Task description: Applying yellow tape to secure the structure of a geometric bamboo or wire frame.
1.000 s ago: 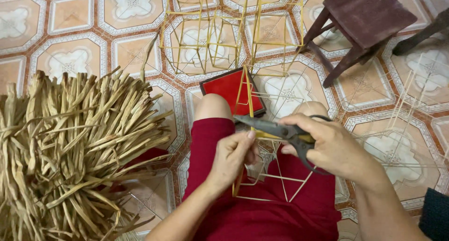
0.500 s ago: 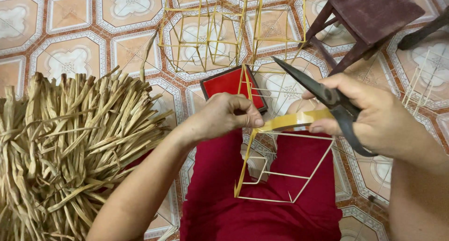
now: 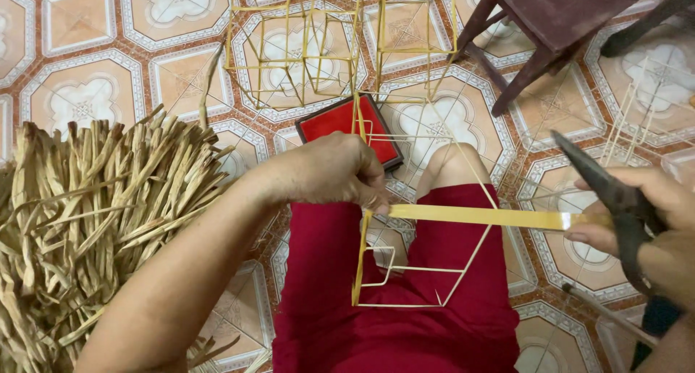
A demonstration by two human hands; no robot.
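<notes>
The left hand (image 3: pixel 337 174) pinches one end of a yellow strip (image 3: pixel 478 216), pulled taut and level over the lap. The right hand (image 3: pixel 644 224) is closed on the strip's other end and on dark scissors (image 3: pixel 612 199), blades pointing up-left. A thin stick frame (image 3: pixel 405 261) hangs under the strip, on red trousers (image 3: pixel 391 322). A flat red box (image 3: pixel 347 130) lies on the tiled floor (image 3: pixel 79 105) just beyond the left hand. A straw pile (image 3: pixel 87 221) sits at left, more frames (image 3: pixel 304 40) and a brown stool (image 3: pixel 550 25) farther off.

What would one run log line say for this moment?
left hand: pinches yellow strip | right hand: holds strip end, dark scissors | stick frame: on lap
</notes>
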